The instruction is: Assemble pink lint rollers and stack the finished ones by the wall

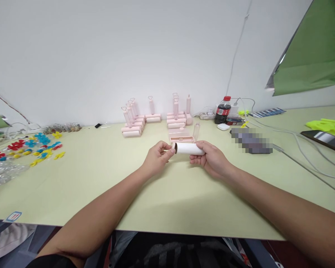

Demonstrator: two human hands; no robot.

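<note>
My right hand [214, 160] is wrapped round one end of a white lint roller roll [187, 149], held level just above the table. At the roll's left end a dark brown core edge shows. My left hand [155, 159] pinches a small pale end piece [173, 146] against that end; whether it sits inside the core I cannot tell. Just behind the roll lies an open pink lint roller case [182, 139]. A clear pink handle tube [196, 131] stands upright beside it.
Pink lint rollers [131, 131] with upright heart-topped handles stand by the wall, with a second group [176, 121] to their right. A cola bottle [222, 110], white case [223, 127] and cables are at right. Colourful plastic flower pieces [41, 139] and clear bags [5, 173] lie left.
</note>
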